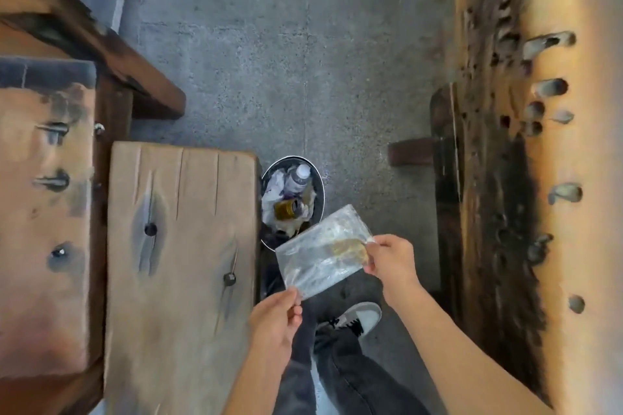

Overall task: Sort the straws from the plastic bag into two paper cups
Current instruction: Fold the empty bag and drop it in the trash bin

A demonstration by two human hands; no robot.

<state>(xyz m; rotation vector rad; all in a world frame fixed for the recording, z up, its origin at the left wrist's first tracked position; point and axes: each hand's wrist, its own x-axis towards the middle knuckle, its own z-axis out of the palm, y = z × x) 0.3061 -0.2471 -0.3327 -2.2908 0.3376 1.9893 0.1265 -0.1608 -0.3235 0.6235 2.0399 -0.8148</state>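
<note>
A clear, crinkled plastic bag (pixel 320 253) is stretched between my two hands above the floor, just in front of a round bin. My left hand (pixel 276 320) pinches its lower left corner. My right hand (pixel 391 259) pinches its right edge, next to a yellowish patch inside the bag. No straws and no paper cups are in view.
A round metal-rimmed bin (pixel 292 199) holds a plastic bottle, a can and crumpled paper. A wooden bench (pixel 175 263) lies on the left, a long rough wooden table (pixel 539 178) on the right. Grey concrete floor (pixel 286 44) runs between them. My legs and a grey sneaker (pixel 357 317) are below.
</note>
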